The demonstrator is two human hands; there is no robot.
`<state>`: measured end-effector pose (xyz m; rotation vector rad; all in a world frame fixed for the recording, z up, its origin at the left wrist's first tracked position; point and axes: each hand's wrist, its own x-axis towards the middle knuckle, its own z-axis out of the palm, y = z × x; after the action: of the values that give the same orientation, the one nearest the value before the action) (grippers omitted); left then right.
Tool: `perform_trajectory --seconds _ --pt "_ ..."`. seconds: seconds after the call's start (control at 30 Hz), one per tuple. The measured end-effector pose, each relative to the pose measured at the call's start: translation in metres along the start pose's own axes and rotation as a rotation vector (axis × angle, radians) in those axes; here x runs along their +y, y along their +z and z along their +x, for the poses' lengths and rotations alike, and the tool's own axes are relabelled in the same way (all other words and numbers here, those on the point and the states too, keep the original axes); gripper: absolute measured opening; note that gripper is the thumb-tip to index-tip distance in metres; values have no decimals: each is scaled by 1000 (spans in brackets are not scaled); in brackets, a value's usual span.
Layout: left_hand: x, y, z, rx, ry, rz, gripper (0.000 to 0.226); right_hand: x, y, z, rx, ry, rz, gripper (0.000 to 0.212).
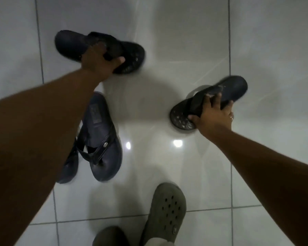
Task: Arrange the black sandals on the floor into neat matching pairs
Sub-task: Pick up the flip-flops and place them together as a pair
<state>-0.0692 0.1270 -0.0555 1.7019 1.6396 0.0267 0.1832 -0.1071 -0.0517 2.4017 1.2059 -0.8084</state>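
Observation:
My left hand (100,63) grips a black thong sandal (69,43) by its strap, upper left, with the toe end pointing right. My right hand (213,118) grips a matching black sandal (233,89) by its strap at the right, toe end down-left and heel up-right. Both sandals seem lifted off the white tiled floor and are blurred. A darker pair of sandals lies on the floor at the left: one sandal (101,139) in full view, the other sandal (69,167) mostly hidden under my left forearm.
My feet wear grey-green clogs: one clog (165,210) at bottom centre, the other clog (108,237) partly cut off by the frame edge. Glossy white floor tiles (149,103) with dark grout lines fill the middle, showing light reflections.

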Motion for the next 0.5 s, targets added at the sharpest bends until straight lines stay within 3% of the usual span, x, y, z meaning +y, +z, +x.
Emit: perform_trajectory --seconds 0.1,0.23,0.37,0.5 --pt "25 32 -33 -204 256 332 52 26 -17 5 -16 -162 -228 93" --pt "40 81 -90 -440 532 582 50 39 -23 0 -110 -196 -266 92" --pt "34 114 -129 -553 590 642 49 40 -2 -25 -162 -275 -253 94" --pt "32 125 -149 -543 586 606 48 45 21 -47 -177 -307 -242 97"
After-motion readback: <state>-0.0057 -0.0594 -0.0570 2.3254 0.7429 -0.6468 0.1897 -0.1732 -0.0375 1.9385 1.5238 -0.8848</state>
